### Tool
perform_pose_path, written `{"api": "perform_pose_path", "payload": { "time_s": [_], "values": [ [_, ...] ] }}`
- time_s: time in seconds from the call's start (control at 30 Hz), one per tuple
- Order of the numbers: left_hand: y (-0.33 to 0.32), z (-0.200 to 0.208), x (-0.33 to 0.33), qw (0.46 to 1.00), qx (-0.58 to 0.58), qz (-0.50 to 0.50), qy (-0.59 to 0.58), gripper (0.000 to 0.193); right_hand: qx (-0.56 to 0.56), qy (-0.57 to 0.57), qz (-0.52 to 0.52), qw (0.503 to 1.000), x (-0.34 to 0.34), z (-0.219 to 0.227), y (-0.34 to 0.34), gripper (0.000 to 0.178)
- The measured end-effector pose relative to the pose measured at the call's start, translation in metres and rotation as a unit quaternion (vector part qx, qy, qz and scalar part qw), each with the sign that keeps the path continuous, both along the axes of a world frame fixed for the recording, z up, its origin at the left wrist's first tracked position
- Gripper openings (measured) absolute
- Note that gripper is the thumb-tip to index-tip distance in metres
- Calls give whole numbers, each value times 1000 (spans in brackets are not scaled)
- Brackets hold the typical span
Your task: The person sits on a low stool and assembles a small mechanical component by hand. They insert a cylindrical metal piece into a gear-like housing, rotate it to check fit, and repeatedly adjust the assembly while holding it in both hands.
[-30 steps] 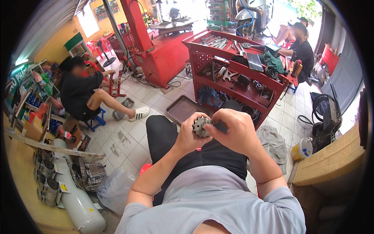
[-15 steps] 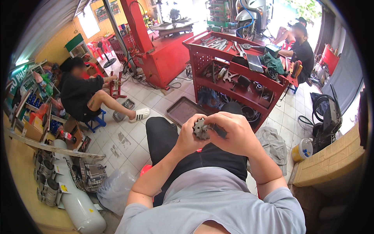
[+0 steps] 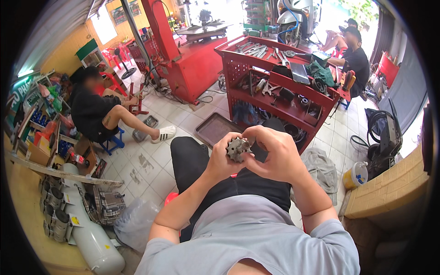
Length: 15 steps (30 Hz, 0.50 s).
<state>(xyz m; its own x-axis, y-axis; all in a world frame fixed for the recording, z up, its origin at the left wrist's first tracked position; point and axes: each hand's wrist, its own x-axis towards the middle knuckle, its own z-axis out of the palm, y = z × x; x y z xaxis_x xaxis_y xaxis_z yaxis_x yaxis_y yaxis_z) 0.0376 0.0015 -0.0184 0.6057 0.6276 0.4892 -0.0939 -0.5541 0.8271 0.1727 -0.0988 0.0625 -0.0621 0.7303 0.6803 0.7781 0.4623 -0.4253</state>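
One toothed metal part (image 3: 236, 150), two hands on it, above the lap. Left hand (image 3: 221, 159) wrapped around its side, grasping. Right hand (image 3: 276, 153) curled at its right edge, thumb and forefinger near the central stub; cannot tell whether they pinch it. Toothed face turned up toward the wearer's head; long axis runs roughly along the line of sight, exact tilt unclear. Beyond: one tray (image 3: 211, 141), one red cart (image 3: 237, 68).

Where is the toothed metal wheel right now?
In the head view, the toothed metal wheel is near the centre, held in the left hand, with the right hand at its right edge.
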Motion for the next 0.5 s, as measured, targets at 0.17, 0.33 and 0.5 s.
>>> {"api": "perform_pose_path", "payload": {
  "time_s": [0.17, 0.33, 0.5],
  "values": [
    [0, 2, 0, 1000, 6, 6, -5, 45, -15, -7, -11, 1000, 4, -11, 3, 27],
    [-1, 0, 1, 1000, 0, 6, -24, 46, 13, 11, 10, 1000, -2, 0, 0, 21],
    [1, -2, 1, 1000, 11, 5, -9, 45, -7, -12, -13, 1000, 2, -9, 2, 27]
  ]
}}
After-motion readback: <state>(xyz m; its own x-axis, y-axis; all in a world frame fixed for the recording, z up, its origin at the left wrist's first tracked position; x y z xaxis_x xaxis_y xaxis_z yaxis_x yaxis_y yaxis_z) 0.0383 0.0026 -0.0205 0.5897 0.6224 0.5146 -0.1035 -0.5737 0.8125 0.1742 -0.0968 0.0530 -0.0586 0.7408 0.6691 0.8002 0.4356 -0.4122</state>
